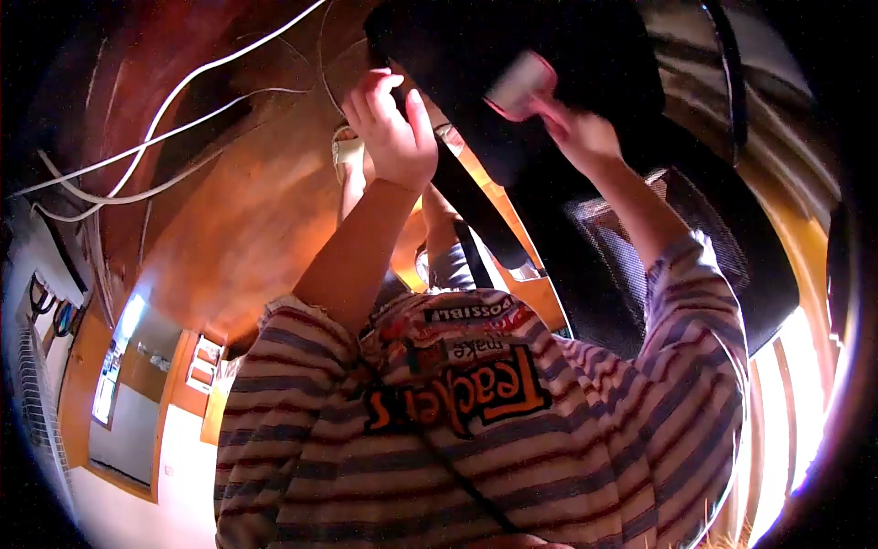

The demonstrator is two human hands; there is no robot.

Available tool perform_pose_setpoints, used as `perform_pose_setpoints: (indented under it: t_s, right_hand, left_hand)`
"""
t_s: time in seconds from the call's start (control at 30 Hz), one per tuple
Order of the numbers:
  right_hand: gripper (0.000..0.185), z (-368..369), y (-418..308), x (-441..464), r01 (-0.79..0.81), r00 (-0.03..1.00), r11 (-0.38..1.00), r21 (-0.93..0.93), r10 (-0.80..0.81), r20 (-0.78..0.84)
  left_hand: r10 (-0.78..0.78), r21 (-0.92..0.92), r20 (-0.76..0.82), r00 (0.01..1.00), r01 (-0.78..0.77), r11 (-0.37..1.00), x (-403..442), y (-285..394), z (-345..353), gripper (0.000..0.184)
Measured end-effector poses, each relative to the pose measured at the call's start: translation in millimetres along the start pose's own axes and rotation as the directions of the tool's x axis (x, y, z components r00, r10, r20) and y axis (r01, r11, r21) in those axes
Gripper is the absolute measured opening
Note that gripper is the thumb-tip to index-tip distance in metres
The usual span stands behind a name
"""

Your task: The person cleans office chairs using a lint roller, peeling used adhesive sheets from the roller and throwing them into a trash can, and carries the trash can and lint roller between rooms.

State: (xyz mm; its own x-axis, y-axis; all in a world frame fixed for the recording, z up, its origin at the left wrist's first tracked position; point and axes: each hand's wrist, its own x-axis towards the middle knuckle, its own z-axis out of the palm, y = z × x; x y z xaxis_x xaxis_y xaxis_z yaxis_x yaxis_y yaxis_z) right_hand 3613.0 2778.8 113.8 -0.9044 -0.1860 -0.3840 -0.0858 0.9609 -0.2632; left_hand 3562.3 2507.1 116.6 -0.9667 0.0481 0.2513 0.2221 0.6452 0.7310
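Observation:
My right hand (pixel 588 142) grips the pink handle of a lint roller (pixel 523 85). Its pale cylinder is held over a large black item (pixel 585 46), which looks like dark fabric; whether it touches is hard to tell. Beside the left edge of this black item, my left hand (pixel 391 130) is raised with fingers loosely bent and the thumb apart. Nothing shows in it. A mesh panel (pixel 631 242) sits on the black item beneath my right forearm.
White cables (pixel 174 101) run across the upper left over a brownish floor (pixel 229 210). My feet in light slippers (pixel 346 151) show beyond my striped shirt (pixel 476 467). A doorway (pixel 137 393) stands at lower left, and pale curtains (pixel 777 412) hang on the right.

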Motion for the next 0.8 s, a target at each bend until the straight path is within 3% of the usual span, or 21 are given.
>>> perform_pose_setpoints:
  t_s: [0.03,0.1,0.17,0.2,0.27,0.33,0.37,0.47,0.5,0.57,0.63,0.67,0.7,0.73,0.77,0.8]
  right_hand:
    - [0.038,7.6,-21.0,36.0,0.042,0.999,0.998,-0.043,-0.042,0.003]
    - [0.037,20.8,-67.3,105.3,0.099,0.989,0.993,0.062,-0.091,-0.117]
    - [0.041,32.7,-99.4,156.2,0.036,0.994,0.993,0.114,-0.024,-0.105]
    - [0.042,41.4,-104.8,164.1,-0.029,0.999,0.988,0.153,0.035,-0.037]
    - [0.037,66.6,-95.2,142.4,-0.019,0.991,0.996,0.089,0.03,-0.13]
    - [0.042,65.4,-59.9,74.8,-0.033,0.999,0.999,0.038,0.035,-0.034]
    - [0.042,56.6,-39.6,37.2,-0.068,0.991,0.998,-0.007,0.069,0.111]
    - [0.036,13.9,3.2,-52.5,-0.204,0.848,0.969,-0.141,0.247,0.469]
    - [0.036,7.6,12.8,-67.9,-0.208,0.843,0.967,-0.146,0.253,0.474]
    - [0.03,5.0,26.3,-80.2,0.06,0.954,0.974,-0.218,0.009,0.3]
    - [0.044,10.0,-6.7,-51.3,0.235,0.962,0.969,-0.071,-0.221,0.16]
    - [0.034,53.1,-15.3,-38.3,-0.026,0.866,0.998,0.059,-0.007,0.499]
    - [0.023,82.3,-32.9,-22.2,-0.197,0.819,0.946,0.258,0.014,0.573]
    - [0.037,68.2,-66.2,-3.1,-0.402,0.746,0.855,0.327,0.099,0.658]
    - [0.049,105.1,-73.8,4.3,-0.225,0.801,0.951,0.21,0.057,0.596]
    - [0.049,102.2,-70.5,3.8,-0.227,0.795,0.951,0.208,0.058,0.603]
  left_hand:
    - [0.0,-0.01,-0.001,1.0,0.0,1.0,0.9,0.8,-0.6,0.026]
    - [0.008,-0.019,-0.007,1.0,-0.008,1.0,-0.7,-1.0,2.7,0.026]
    - [0.025,-0.002,-0.004,1.0,-0.025,1.0,-1.2,-3.6,2.7,0.025]
    - [0.034,0.013,0.0,0.999,-0.034,0.999,-0.8,-2.8,1.8,0.025]
    - [0.035,0.008,0.02,0.999,-0.035,0.999,-4.3,-0.7,-1.1,0.026]
    - [0.006,-0.065,-0.015,1.0,-0.007,0.998,-2.3,-2.7,3.6,0.028]
    - [-0.003,-0.083,-0.023,1.0,0.002,0.997,-3.4,-3.0,5.1,0.03]
    - [0.024,-0.062,-0.129,0.991,-0.032,0.998,-3.5,-4.0,12.9,0.028]
    - [0.018,-0.068,-0.125,0.992,-0.027,0.997,-3.6,-0.5,8.1,0.028]
    - [0.058,0.008,-0.035,0.998,-0.058,0.998,1.3,0.9,2.7,0.028]
    - [0.06,-0.021,-0.049,0.997,-0.061,0.998,1.2,-1.5,5.0,0.028]
    - [0.066,-0.057,-0.06,0.996,-0.069,0.996,-1.6,-3.2,6.3,0.028]
    - [0.078,-0.033,-0.037,0.996,-0.079,0.996,-3.0,-7.9,7.4,0.033]
    - [0.079,-0.028,-0.038,0.996,-0.08,0.996,-2.5,-9.5,8.1,0.033]
    - [0.084,-0.009,-0.036,0.996,-0.084,0.996,-2.8,-9.1,8.0,0.032]
    - [0.082,0.009,-0.033,0.996,-0.082,0.997,-2.2,-7.9,7.0,0.032]
